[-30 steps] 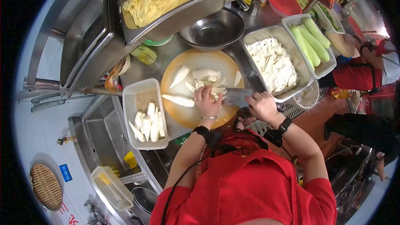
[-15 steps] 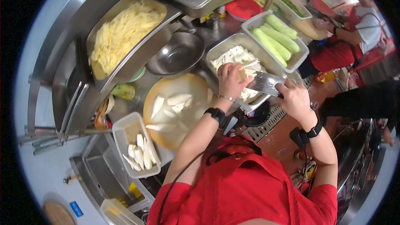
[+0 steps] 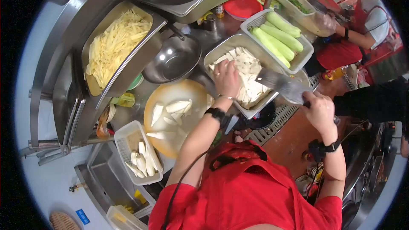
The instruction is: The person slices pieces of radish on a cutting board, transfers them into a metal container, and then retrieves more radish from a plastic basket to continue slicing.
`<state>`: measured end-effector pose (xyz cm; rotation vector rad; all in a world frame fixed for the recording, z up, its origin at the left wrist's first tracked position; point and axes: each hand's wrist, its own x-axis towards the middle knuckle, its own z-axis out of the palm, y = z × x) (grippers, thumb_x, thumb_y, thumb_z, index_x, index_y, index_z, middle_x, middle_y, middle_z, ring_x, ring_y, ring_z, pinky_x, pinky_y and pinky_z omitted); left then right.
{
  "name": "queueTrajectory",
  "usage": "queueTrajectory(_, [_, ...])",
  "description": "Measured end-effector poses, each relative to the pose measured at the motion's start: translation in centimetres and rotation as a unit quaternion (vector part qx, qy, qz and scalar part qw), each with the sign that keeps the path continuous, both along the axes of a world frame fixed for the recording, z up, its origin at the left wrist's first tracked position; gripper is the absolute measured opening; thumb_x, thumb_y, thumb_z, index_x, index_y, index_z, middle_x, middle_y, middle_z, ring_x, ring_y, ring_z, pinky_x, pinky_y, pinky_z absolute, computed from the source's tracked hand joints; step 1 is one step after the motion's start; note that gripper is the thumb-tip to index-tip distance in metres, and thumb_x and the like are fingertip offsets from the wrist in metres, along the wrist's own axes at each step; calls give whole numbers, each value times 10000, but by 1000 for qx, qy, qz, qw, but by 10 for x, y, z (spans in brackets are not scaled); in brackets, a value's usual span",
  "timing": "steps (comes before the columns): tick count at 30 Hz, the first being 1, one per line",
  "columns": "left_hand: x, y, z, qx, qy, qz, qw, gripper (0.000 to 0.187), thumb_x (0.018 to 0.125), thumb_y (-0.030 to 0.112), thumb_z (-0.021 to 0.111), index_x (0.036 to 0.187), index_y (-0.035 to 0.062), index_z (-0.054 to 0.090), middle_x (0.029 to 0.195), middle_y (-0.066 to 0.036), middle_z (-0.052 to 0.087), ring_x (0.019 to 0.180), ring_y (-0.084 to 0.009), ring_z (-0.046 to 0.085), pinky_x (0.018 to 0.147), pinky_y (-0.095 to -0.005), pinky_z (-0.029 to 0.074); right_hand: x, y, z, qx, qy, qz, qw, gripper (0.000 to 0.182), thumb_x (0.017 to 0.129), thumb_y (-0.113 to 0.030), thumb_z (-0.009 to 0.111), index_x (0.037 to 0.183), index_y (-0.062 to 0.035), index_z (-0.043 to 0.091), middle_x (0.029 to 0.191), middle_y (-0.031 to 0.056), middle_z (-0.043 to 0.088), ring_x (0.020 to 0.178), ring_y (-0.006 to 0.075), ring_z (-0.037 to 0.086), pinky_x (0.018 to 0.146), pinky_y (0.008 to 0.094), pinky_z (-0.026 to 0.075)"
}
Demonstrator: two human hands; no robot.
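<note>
With its handle being clenched in the right hand (image 3: 320,110), the cleaver (image 3: 283,86) is being drawn away from the bent-fingered left hand (image 3: 227,80), white slices (image 3: 249,69) thus being left beneath it in the metal tray (image 3: 265,60) near the tabletop (image 3: 137,111)'s right edge.

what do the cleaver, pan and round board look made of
Cleaver: shiny metal blade, likely steel, judging by its bright, streaky reflections.
Pan: smooth dark metal, perhaps iron or steel, showing sharp light spots.
Board: wood or plastic, can't tell; tan rim, paler middle, no visible grain.
</note>
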<state>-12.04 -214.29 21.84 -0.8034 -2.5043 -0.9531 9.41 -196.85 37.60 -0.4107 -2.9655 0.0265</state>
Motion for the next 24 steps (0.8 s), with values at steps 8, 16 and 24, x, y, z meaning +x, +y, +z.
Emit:
queueTrajectory(8, [26, -124, -90, -93, -25, 130, 987, 140, 747, 213, 598, 752, 76, 574, 795, -119, 578, 693, -316, 559, 665, -416, 459, 11, 9, -5, -84, 17, -57, 995, 324, 607, -148, 721, 902, -83, 604, 796, 105, 613, 742, 294, 592, 666, 371, 460])
queueTrajectory(16, [28, -100, -26, -11, -349, 80, 934, 236, 736, 201, 652, 910, 50, 601, 962, -123, 592, 860, -250, 576, 721, -361, 470, -6, -4, -10, -133, 57, -40, 989, 315, 624, -153, 711, 917, -93, 613, 830, 119, 622, 750, 306, 597, 661, 374, 472])
queueTrajectory(24, [10, -221, 1, 120, -212, 101, 965, 273, 773, 106, 600, 1039, 50, 563, 1001, -121, 607, 912, -249, 581, 770, -334, 464, -23, -36, -38, -344, -5, 81, 936, 230, 708, -109, 616, 925, -34, 626, 817, 140, 641, 719, 262, 634, 659, 327, 488])
